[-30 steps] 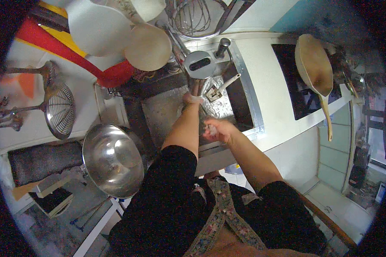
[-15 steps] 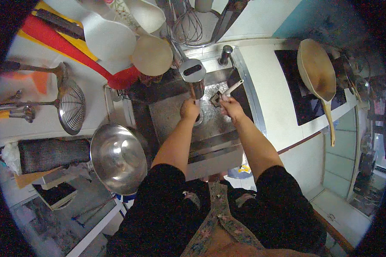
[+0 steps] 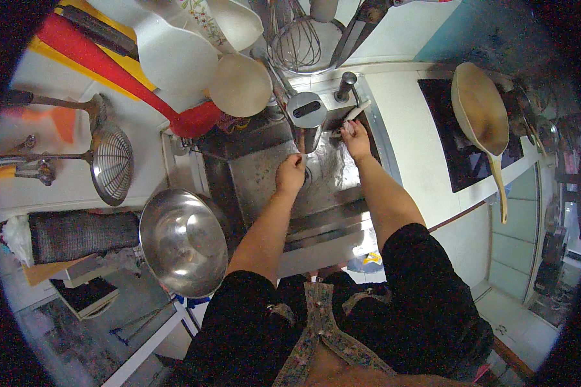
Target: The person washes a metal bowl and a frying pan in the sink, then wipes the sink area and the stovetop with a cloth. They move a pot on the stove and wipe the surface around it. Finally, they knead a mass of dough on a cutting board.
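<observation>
My right hand [image 3: 355,142] is at the back right of the sink [image 3: 258,177], its fingers closed round a small tool with a white handle [image 3: 356,112]. The tool's head is hidden from me, so its exact kind does not show. My left hand [image 3: 291,174] is held over the middle of the sink, just below and left of the grey faucet [image 3: 306,116]. Its fingers are curled together. Whatever they hold, if anything, is too small or hidden to make out. Wet, bright glare covers the sink floor near the right hand.
A large steel bowl [image 3: 182,242] stands left of the sink. Ladles, a red utensil [image 3: 142,90], a strainer [image 3: 112,157] and a whisk [image 3: 298,44] hang close by on the left and ahead. To the right, a pan [image 3: 479,109] rests over a black cooktop [image 3: 455,158].
My right hand has moved away toward the sink's back right corner with the white-handled tool, whose square metal head no longer shows. The left hand stays near the faucet. The view has shifted slightly.
</observation>
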